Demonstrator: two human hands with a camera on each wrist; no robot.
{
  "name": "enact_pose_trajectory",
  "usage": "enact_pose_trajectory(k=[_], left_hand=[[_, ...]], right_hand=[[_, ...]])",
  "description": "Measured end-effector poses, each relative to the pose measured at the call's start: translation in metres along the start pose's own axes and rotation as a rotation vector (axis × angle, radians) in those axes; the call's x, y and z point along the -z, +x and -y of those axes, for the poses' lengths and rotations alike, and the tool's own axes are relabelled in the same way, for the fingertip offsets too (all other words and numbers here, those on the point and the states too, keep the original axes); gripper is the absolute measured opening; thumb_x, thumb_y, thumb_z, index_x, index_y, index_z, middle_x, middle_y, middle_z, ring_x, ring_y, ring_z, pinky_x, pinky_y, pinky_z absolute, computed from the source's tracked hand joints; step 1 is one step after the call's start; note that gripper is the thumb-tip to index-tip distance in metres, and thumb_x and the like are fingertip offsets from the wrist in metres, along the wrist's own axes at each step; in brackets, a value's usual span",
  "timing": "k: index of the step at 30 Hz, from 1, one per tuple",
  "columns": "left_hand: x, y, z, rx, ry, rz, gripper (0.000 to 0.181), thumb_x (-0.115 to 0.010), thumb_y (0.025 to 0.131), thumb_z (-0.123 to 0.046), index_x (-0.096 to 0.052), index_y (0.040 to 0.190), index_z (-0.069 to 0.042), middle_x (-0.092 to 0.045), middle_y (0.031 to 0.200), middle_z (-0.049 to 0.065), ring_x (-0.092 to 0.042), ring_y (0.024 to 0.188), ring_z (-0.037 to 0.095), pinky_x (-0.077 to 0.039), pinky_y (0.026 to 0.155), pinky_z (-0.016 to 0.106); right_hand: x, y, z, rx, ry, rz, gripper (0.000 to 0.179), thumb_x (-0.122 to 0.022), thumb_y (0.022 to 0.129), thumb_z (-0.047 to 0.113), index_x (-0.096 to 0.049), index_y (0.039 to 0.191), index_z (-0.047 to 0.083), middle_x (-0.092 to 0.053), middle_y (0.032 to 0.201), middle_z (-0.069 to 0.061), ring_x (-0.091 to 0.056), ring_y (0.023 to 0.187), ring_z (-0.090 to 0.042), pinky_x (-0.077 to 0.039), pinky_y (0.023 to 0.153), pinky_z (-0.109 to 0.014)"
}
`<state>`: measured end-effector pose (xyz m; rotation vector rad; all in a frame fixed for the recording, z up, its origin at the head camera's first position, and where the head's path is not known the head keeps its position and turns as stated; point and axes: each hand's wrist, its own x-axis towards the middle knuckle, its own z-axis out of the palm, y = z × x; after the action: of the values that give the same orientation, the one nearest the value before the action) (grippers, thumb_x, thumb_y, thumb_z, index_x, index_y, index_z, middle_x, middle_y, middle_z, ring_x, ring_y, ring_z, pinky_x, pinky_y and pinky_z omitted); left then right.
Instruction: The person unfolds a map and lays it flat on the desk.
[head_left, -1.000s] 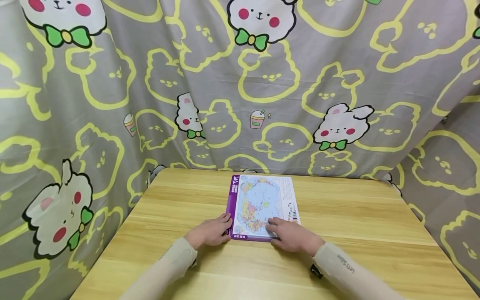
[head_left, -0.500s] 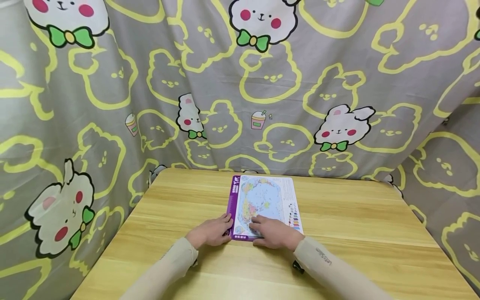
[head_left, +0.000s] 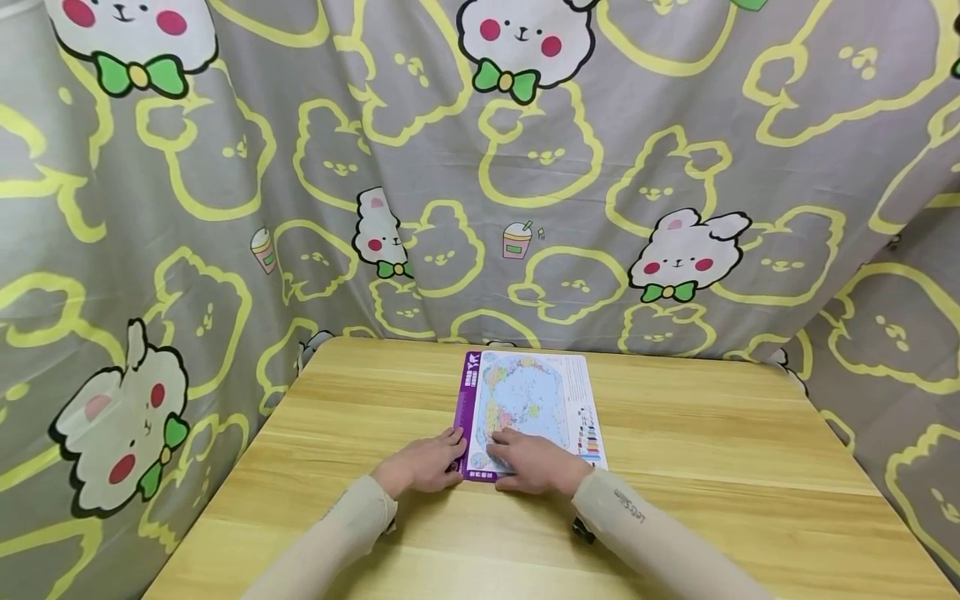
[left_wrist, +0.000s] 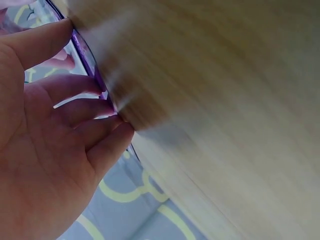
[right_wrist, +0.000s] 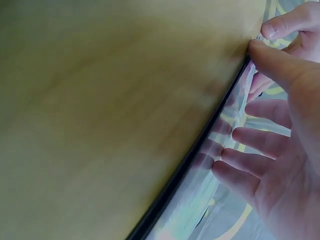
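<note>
A flat world map board (head_left: pixel 536 392), with a purple border down its left side and a white panel at its right, lies on the table. My left hand (head_left: pixel 422 461) rests against its near left corner. In the left wrist view, that hand's fingertips (left_wrist: pixel 127 127) and thumb line up along the purple edge. My right hand (head_left: pixel 538 463) lies over the near part of the map, fingers extended on the glossy surface and thumb at the front edge. The right wrist view has the fingers (right_wrist: pixel 250 162) spread beside their reflections, above the dark board edge (right_wrist: pixel 182 170). The map beneath this hand is hidden.
The light wooden table (head_left: pixel 697 450) extends around the board on every side. A grey curtain (head_left: pixel 558 175) printed with cartoon rabbits hangs behind the table and along both sides, close to its back edge.
My right hand has slid left across the near part of the map, uncovering colored markings at the right. My left hand has stayed at the left corner, and the board lies nearly where it was.
</note>
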<state>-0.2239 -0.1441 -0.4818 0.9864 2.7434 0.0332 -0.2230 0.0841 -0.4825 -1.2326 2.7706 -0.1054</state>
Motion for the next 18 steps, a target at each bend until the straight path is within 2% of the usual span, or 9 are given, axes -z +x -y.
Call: enact_pose_trajectory(k=[7,18], left_hand=[[0.0022,-0.0002,-0.0015,0.0,-0.001,0.01,0.061,-0.058,0.093,-0.033,-0.042,0.14,0.002,-0.032,0.148,0.021,-0.031,0.136,0.033,-0.03,0.11,0.04],[0.0068,-0.0025,-0.0046,-0.01,0.013,0.012,0.061,-0.058,0.093,-0.033,-0.043,0.139,0.003,-0.034,0.147,0.022,-0.032,0.135,0.034,-0.031,0.109,0.041]], right_hand=[[0.0041,0.002,0.0005,0.016,-0.028,0.005,0.06,-0.062,0.089,0.046,-0.051,0.136,0.01,-0.045,0.141,-0.013,-0.045,0.127,-0.028,-0.039,0.104,-0.038],[0.0068,-0.0008,0.0,0.033,-0.063,-0.011,0.057,-0.058,0.092,0.044,-0.051,0.136,0.009,-0.047,0.139,-0.012,-0.047,0.125,-0.025,-0.039,0.104,-0.036]])
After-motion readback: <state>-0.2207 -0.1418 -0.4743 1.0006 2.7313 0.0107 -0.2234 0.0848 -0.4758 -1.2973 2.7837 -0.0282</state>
